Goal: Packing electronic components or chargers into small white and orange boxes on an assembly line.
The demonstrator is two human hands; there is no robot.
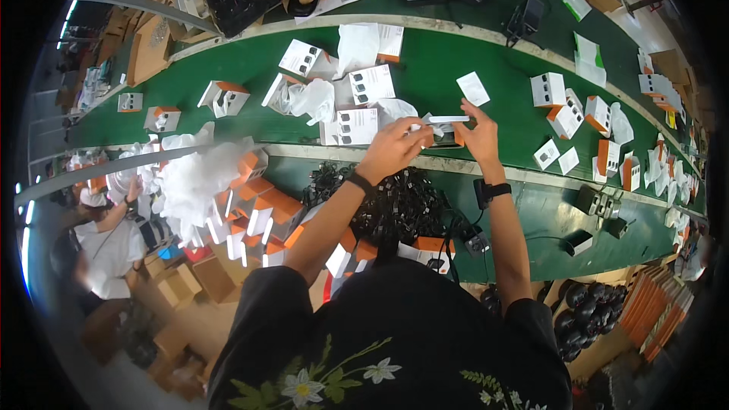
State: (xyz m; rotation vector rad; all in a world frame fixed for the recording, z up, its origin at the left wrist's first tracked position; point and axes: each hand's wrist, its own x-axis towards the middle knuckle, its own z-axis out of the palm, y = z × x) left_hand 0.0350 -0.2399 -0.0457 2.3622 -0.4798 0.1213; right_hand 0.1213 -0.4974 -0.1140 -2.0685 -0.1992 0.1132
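Observation:
Over the near edge of the green belt, both my hands are on a small white-and-orange box (445, 139), whose white flap or card (446, 119) faces up. My left hand (395, 148) has its fingers closed at the box's left side. At the other side, my right hand (478, 137) pinches it between thumb and fingers. What lies inside the box is mostly hidden. A folded white leaflet (473, 89) rests on the belt just beyond my right fingers. Left of the hands stand printed white boxes (372, 84) with white plastic bags (313, 100) spilling out.
A tangle of black cables (402, 201) lies in front of me. Stacked orange-and-white boxes (266, 209) and a heap of white bags (194, 182) are at the left. More boxes (566, 115) sit at right on the green belt (433, 57). A co-worker (110, 247) is at far left.

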